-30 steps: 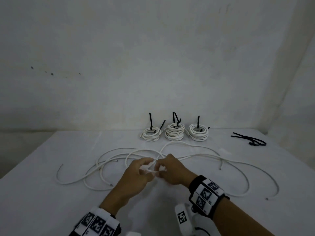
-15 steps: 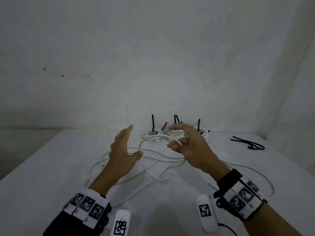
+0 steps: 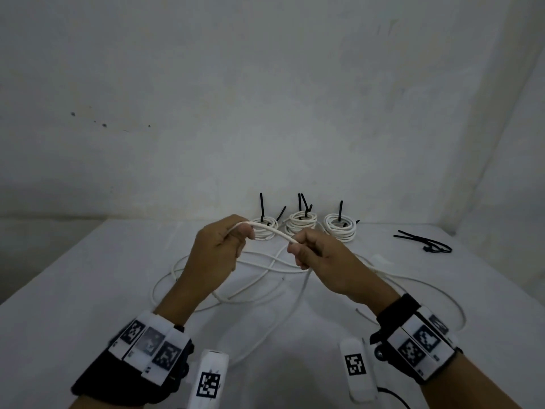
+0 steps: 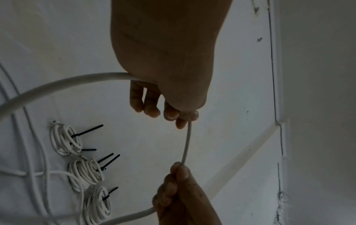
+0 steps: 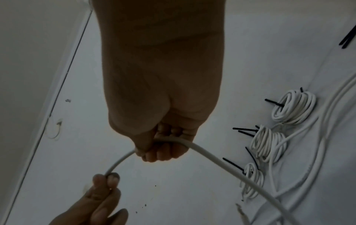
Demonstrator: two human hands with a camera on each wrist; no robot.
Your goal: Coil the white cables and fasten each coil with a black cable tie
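Observation:
A loose white cable (image 3: 269, 231) stretches in a short arc between both hands, raised above the table. My left hand (image 3: 218, 249) pinches it between thumb and fingers (image 4: 185, 117). My right hand (image 3: 318, 255) grips it in curled fingers (image 5: 165, 152). The rest of that cable (image 3: 265, 293) trails down in loops on the white table (image 3: 73, 290), and part runs under my hands. Three tied coils (image 3: 302, 227) with black cable ties sticking up stand in a row at the back.
Spare black cable ties (image 3: 424, 243) lie at the back right of the table. More loose white cable (image 3: 436, 293) curves along the right side. A pale wall (image 3: 265, 113) rises right behind the coils. Wrist cameras with markers hang below both wrists.
My hands rose from the table, parted, then came together again higher. The left hand was spread and empty half a second ago; now it pinches the cable beside the right hand.

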